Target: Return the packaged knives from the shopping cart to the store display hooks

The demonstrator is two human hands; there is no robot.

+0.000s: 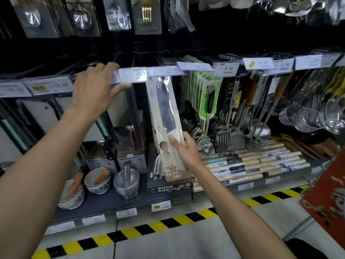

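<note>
My right hand (186,149) grips the lower part of a long packaged knife (166,116), dark blade behind clear plastic on a pale card. The package stands nearly upright, its top just under the 15.90 price tag (165,71) at the front of a display hook. My left hand (95,90) is raised to the left with fingers spread, its fingertips touching the 13-something price tag (133,76) on the neighbouring hook. Whether the package's hole is on the hook is hidden by the tags. The shopping cart shows only as a metal bar (296,230) at the lower right.
Green-carded tools (207,96), spatulas and ladles (224,135) hang right of the knife. Below are rolling pins (252,161), a steel mortar (127,182) and ceramic bowls (97,181). A red patterned bag (328,199) sits at the right edge. Yellow-black tape (149,227) marks the floor.
</note>
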